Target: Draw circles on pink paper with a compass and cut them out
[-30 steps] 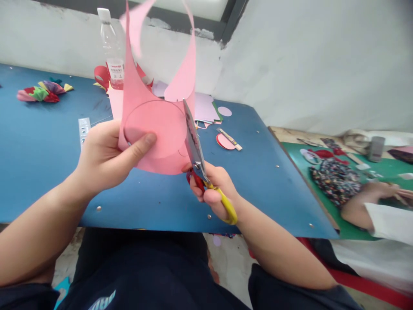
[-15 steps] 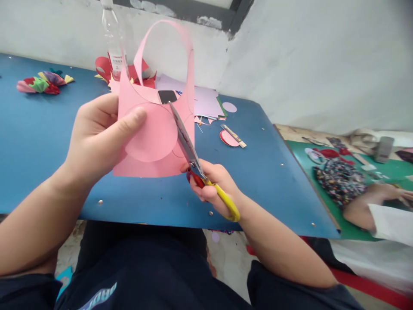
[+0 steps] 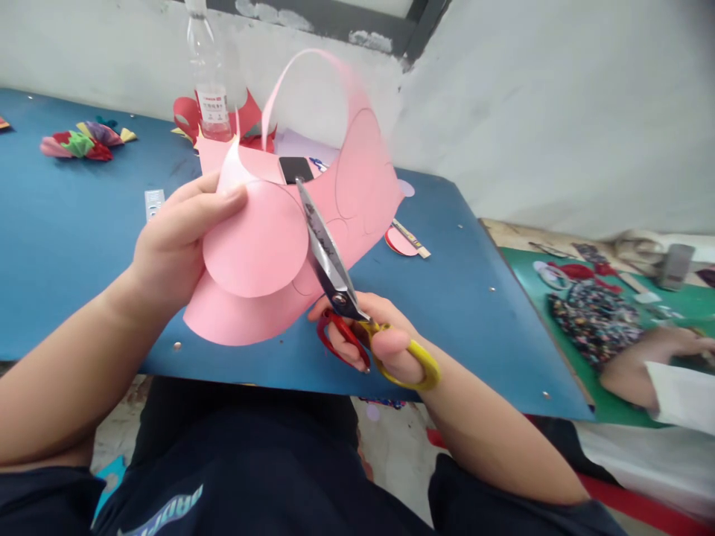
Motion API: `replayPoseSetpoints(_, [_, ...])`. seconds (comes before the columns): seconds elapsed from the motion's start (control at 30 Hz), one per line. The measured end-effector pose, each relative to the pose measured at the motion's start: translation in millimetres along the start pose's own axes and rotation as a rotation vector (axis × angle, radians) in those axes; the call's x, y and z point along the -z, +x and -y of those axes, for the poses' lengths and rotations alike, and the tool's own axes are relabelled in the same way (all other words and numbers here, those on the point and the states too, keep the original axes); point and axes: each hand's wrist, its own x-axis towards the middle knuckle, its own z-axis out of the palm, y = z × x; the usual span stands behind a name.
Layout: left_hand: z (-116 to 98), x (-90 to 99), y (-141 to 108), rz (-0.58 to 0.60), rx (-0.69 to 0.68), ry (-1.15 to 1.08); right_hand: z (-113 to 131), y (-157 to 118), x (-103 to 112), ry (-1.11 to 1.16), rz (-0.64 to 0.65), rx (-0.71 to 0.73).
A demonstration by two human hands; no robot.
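My left hand (image 3: 179, 231) pinches a sheet of pink paper (image 3: 363, 201) by its left side, thumb in front. Curved pencil outlines show on the paper, and a round lobe (image 3: 257, 246) is partly cut away, with a thin curling strip arching above. In my right hand (image 3: 385, 335) is a pair of scissors (image 3: 335, 279) with one red and one yellow handle, fingers through the loops. The blades point up and away, lying along the right edge of the round lobe. How far they are parted is hard to see.
Behind the paper stand a clear bottle (image 3: 209, 89) and red paper scraps (image 3: 187, 112). Colourful folded paper (image 3: 86, 141) lies at the left. A cutter knife (image 3: 410, 238) rests on a pink disc (image 3: 399, 242). On the green table at right, another person's arm (image 3: 642, 365) reaches in.
The pink paper has turned and swung out to the right, its lower edge now curling. The handles of the scissors have spread apart. Both hands keep their hold.
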Motion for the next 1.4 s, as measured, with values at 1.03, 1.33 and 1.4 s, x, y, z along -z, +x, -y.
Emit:
replayPoseSetpoints(1.03, [-21.7, 5.9, -6.0, -0.011, -0.226, 0.405, 15.7, 0.9, -6.1, -0.481, -0.046, 0.118])
replayPoseSetpoints(1.33, [-26.4, 9.0, -4.4, 0.003, -0.305, 0.552, 14.4, 0.1, -6.9, -0.490, -0.067, 0.105])
replayPoseSetpoints(1.4, [-27.3, 8.2, -3.9, 0.013, -0.304, 0.545, 14.5, -0.2, -7.5, -0.485, -0.070, 0.098])
